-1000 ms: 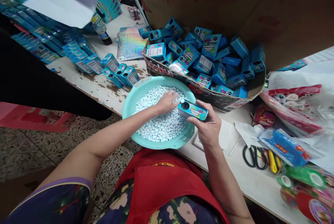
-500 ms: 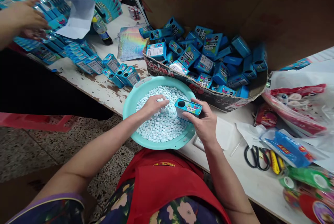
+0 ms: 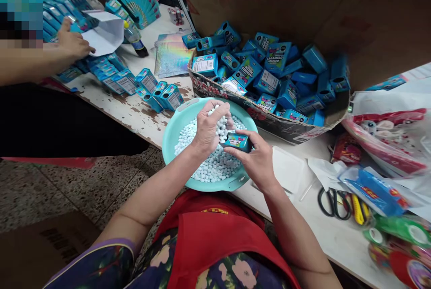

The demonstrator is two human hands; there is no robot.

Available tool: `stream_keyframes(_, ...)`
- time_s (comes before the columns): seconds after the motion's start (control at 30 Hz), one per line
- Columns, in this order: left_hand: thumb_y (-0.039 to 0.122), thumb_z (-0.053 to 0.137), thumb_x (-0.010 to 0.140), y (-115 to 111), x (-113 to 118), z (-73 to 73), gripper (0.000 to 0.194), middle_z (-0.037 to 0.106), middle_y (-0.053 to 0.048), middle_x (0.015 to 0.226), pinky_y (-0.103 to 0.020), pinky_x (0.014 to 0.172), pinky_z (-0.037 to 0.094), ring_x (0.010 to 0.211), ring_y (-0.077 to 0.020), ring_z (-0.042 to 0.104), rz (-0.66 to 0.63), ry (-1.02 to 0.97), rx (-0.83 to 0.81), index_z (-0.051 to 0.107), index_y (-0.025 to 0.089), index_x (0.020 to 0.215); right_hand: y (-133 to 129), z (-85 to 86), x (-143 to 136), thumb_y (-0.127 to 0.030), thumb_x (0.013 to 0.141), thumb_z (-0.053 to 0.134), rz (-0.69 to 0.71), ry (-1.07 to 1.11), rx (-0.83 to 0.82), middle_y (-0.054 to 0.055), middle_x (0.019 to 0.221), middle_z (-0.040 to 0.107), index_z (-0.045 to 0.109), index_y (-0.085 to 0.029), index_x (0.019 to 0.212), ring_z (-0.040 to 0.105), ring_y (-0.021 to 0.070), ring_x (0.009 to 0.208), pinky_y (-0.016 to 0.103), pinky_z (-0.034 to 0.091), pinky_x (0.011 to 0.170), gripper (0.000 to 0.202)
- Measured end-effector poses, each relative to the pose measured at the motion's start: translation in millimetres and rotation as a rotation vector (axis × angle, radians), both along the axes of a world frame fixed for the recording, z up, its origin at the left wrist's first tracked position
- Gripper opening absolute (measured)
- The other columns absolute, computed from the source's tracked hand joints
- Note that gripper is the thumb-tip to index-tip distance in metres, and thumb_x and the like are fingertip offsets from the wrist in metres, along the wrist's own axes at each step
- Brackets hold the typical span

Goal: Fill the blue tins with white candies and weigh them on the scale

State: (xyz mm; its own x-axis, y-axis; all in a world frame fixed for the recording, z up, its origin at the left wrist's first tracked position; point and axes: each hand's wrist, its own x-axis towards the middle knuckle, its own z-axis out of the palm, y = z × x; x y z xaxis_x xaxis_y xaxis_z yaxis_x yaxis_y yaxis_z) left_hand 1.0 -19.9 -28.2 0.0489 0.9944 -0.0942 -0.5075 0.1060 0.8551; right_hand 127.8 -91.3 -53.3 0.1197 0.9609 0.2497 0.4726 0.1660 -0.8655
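A teal basin (image 3: 172,145) at the table's front edge holds a heap of small pale candies (image 3: 215,168). Cupped around a handful of these candies, my left hand (image 3: 210,127) is over the basin, at the open end of a small blue box (image 3: 236,141). My right hand (image 3: 257,156) grips that box by its sides above the basin's right part, its hole facing my left hand. Some candies are between my left hand and the box; whether any are inside it is hidden.
Behind the basin, a big carton (image 3: 286,129) holds many blue boxes. More boxes (image 3: 171,97) stand at left, near a bottle (image 3: 135,40). Another person's hand (image 3: 72,42) touches white paper (image 3: 106,33). Scissors (image 3: 334,203), a yellow cutter (image 3: 359,209) and bags lie at right.
My left hand has risen from the candies with a handful and moved right to the box. The box sits slightly lower. The other person's hand has moved right to the paper.
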Motion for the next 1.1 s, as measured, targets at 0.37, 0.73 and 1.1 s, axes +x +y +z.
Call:
stream_keyframes(0.37,0.036,0.077,0.074,0.9,-0.8,4.6,0.029,0.053,0.005,0.058,-0.020,0.048,0.047,0.048,-0.0082,0.054,-0.020,0.082,0.028,0.053,0.019,0.072,10.9,6.8,2.0,-0.046,0.063,0.088,0.025,0.077,-0.146,0.003,0.096,0.077,0.075,-0.022,0.102,0.070,0.0240,0.088,0.036,0.052,0.084,0.048)
stream_keyframes(0.73,0.042,0.074,0.077,1.2,3.8,5.9,0.034,0.049,0.005,0.060,-0.019,0.042,0.039,0.047,-0.0060,0.049,0.001,0.125,0.030,0.050,0.020,0.069,7.7,0.0,1.4,-0.043,0.068,0.086,-0.009,0.039,-0.045,0.003,0.101,0.076,0.073,-0.025,0.104,0.070,0.0235,0.092,0.038,0.053,0.088,0.042)
stream_keyframes(1.1,0.058,0.070,0.081,3.2,5.2,8.6,0.046,0.045,0.005,0.058,-0.019,0.034,0.025,0.042,-0.0039,0.041,-0.022,0.112,0.031,0.051,0.019,0.068,10.5,-10.8,1.2,-0.040,0.064,0.089,-0.008,0.155,-0.059,0.003,0.101,0.075,0.072,-0.024,0.103,0.069,0.0226,0.093,0.038,0.053,0.089,0.045)
